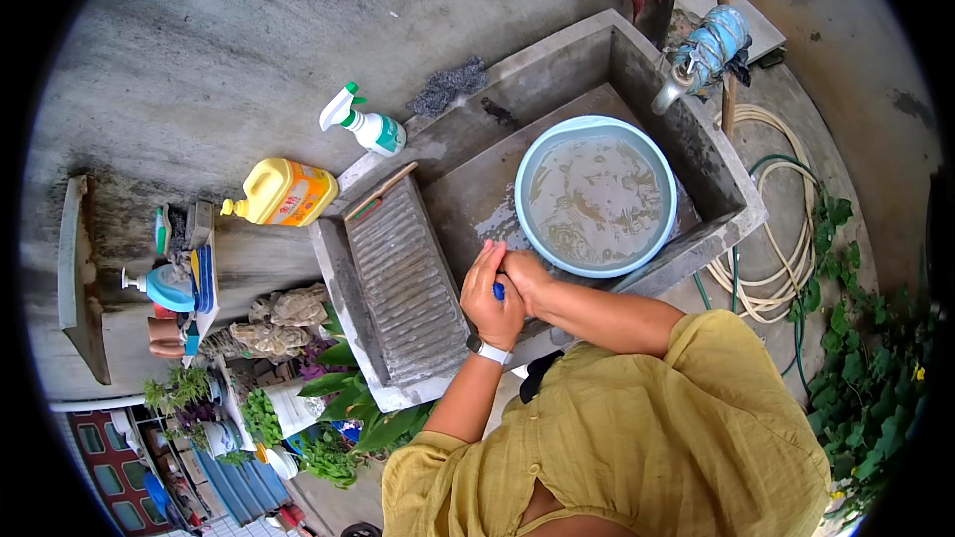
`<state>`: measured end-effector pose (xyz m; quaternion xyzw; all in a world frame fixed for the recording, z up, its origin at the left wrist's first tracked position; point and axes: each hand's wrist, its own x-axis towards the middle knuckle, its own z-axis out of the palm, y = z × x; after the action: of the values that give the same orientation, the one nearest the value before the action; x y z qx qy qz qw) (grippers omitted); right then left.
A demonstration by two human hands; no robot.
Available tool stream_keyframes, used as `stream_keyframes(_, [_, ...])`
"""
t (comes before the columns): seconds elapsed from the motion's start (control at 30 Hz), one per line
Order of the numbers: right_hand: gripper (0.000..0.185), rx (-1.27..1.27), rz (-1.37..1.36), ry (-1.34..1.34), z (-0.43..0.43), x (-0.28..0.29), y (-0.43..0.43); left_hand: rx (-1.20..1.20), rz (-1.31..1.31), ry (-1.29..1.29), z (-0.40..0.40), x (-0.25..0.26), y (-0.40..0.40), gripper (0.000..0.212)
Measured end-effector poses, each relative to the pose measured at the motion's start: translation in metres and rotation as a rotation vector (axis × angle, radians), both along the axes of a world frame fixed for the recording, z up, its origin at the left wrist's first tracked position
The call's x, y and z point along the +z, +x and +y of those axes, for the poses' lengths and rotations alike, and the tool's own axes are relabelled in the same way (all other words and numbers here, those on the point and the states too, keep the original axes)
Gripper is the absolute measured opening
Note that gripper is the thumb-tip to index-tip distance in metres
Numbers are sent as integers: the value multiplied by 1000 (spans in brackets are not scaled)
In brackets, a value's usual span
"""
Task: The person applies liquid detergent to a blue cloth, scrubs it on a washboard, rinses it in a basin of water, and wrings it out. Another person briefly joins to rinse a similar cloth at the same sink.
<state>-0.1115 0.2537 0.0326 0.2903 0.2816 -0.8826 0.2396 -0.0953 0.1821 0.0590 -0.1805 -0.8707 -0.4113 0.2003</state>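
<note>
My left hand (pixel 492 302), with a watch on a white strap (pixel 489 350) at its wrist, is closed around a small blue object (pixel 499 291). Only one end of that object shows, so its kind is unclear. My right hand (pixel 526 280) presses against the left one, fingers bent and partly hidden. Both hands are over the concrete wash sink (pixel 477 201), between its ribbed washboard (pixel 403 283) and a light blue plastic basin (pixel 522 194). Cloudy water (pixel 597 201) with some bubbles fills much of the basin.
A metal tap (pixel 673 89) wrapped in blue material overhangs the sink's right end. A wooden-handled brush (pixel 382 190) lies atop the washboard. A spray bottle (pixel 365 123), a yellow detergent jug (pixel 283 192) and a grey scouring pad (pixel 449 84) line the wall side. A coiled hose (pixel 791 239) lies right.
</note>
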Motion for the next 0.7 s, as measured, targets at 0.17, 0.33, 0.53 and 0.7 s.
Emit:
stream_keyframes(0.17, [25,24,9,0,-1,-7,5,-75,73,-87,-4,-2,3,38])
stream_keyframes(0.33, [25,89,44,115,-1,-33,2,-22,-121,14,-5,-11,8,32])
stream_keyframes(0.53, [21,212,241,355,41,-23,-23,170,-598,322,-34,-42,-3,44])
stream_keyframes(0.7, [32,306,501,417,71,-20,-32,154,-584,38,-33,-19,-3,44])
